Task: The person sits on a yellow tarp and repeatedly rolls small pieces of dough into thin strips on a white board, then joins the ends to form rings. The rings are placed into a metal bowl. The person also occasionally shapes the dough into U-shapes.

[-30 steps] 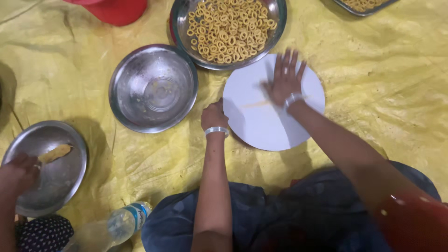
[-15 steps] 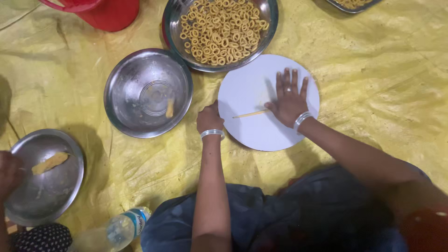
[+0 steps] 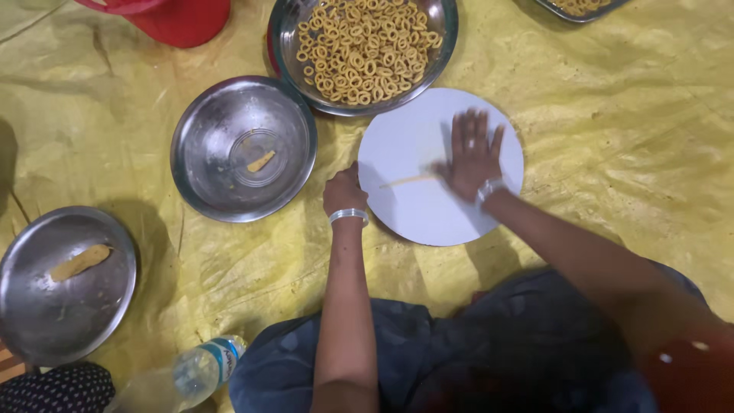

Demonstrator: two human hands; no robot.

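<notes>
A round white board (image 3: 413, 214) lies on the yellow sheet in front of me. My right hand (image 3: 470, 155) lies flat on it with fingers spread, pressing on a thin strand of yellow dough (image 3: 409, 180). My left hand (image 3: 344, 191) rests closed at the board's left edge, near the strand's free end. Left of the board stands a steel bowl (image 3: 206, 145) holding a small dough piece (image 3: 261, 161). Above the board sits a steel bowl (image 3: 441, 30) filled with several small dough rings (image 3: 363, 46).
A steel plate (image 3: 46, 313) at lower left carries a dough lump (image 3: 79, 262). A red plastic container (image 3: 180, 19) stands at the top left, another tray (image 3: 577, 8) at the top right. A clear plastic bottle (image 3: 183, 375) lies by my knee. Dark patterned cloth (image 3: 53, 390) shows at the bottom left.
My right hand slid down and back across the board, rolling the dough into a thin strand. A dough piece dropped into the empty bowl. Another person's hand left the lower-left plate.
</notes>
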